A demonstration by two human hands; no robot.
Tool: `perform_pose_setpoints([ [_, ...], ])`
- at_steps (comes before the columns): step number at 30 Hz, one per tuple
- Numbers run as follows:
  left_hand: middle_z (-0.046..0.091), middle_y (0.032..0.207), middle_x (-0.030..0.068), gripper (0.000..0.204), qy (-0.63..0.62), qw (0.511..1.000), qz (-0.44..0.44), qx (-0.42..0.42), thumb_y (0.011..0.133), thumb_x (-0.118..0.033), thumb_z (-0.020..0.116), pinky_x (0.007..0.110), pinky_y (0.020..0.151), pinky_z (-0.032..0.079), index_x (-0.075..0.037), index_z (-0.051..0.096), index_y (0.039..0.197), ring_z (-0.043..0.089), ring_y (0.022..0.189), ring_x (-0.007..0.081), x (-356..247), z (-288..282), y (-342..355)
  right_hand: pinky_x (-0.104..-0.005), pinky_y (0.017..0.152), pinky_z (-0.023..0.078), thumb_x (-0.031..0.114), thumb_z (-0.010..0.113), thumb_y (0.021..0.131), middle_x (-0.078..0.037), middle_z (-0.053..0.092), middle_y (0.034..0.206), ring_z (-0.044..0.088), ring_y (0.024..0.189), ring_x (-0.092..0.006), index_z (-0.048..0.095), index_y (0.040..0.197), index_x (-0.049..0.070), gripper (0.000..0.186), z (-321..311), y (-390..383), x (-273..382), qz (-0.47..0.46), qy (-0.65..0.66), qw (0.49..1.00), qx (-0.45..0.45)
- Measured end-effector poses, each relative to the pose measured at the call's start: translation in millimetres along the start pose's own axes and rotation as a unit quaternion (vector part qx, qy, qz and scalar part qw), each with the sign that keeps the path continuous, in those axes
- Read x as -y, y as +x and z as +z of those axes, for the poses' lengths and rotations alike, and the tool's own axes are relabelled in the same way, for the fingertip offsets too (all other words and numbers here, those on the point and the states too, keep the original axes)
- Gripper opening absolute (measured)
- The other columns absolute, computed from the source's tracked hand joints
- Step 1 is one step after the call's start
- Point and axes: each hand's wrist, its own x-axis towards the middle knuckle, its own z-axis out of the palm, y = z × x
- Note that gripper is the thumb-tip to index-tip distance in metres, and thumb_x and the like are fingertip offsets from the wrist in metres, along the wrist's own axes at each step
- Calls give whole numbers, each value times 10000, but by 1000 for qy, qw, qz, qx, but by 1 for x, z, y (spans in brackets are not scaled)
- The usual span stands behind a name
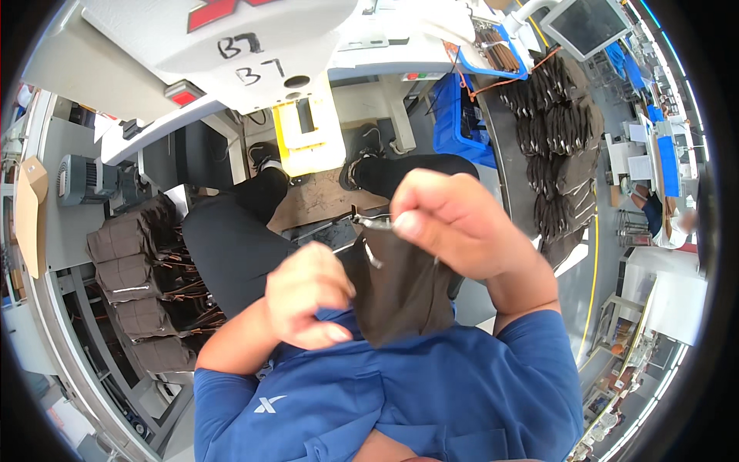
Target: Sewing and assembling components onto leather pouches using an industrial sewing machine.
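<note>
In front of my chest hangs a dark brown fabric piece [396, 289], pouch-like, with a pale strip along its top edge. My right hand [458, 223] pinches that edge at the upper right corner between thumb and fingers. Left of the cloth, my left hand [308, 296] is slightly blurred. Its fingers are loosely curled and its thumb stands apart, with nothing visible between them.
A white machine head [254, 46] stands ahead, above a yellow plate [308, 146]. Stacked brown fabric pieces [127, 285] lie at my left, and more brown pieces [550, 138] at my right. Beyond are a blue bin [454, 119] and a monitor [586, 27]. Another person [662, 219] is far right.
</note>
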Motion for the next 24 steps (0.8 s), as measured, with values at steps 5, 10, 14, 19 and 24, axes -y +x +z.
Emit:
perform_pose_setpoints([
  [5, 630, 1158, 171, 730, -216, 950, -164, 153, 749, -499, 864, 400, 956, 472, 44, 629, 1179, 602, 1066, 301, 25, -20, 21, -318, 471, 402, 159, 688, 950, -48, 553, 561, 536, 475, -174, 644, 924, 40, 130, 24, 22, -5, -116, -9, 985, 126],
  [10, 679, 1106, 170, 448, -428, 852, -200, 223, 860, -273, 816, 393, 870, 511, 70, 659, 1100, 653, 1013, 284, 30, -20, 15, -304, 493, 403, 252, 712, 949, -20, 571, 558, 538, 491, -146, 653, 929, 40, 221, 24, 40, -14, -22, 85, 969, 230],
  [14, 697, 930, 198, 348, -481, 773, -94, 402, 913, -220, 754, 387, 784, 520, 93, 658, 1033, 680, 884, 345, 38, -28, 10, -300, 541, 412, 311, 699, 966, -24, 609, 624, 527, 555, -131, 675, 881, 34, 290, 46, 38, -65, -58, 207, 926, 309],
  [19, 660, 1167, 297, 543, -516, 743, -89, 417, 918, -321, 761, 462, 927, 493, 126, 629, 1197, 638, 1079, 445, 25, -17, 12, -334, 523, 366, 274, 718, 951, -29, 528, 600, 486, 542, -155, 569, 673, 37, 394, 43, 37, -67, -54, 264, 917, 295],
  [24, 609, 1317, 307, 634, -523, 723, -86, 443, 935, -367, 742, 459, 1081, 419, 139, 591, 1287, 568, 1257, 433, 46, -5, -25, -337, 461, 318, 325, 808, 876, -33, 437, 513, 381, 469, -140, 492, 589, 55, 505, 34, 60, -54, -101, 78, 959, 253],
])
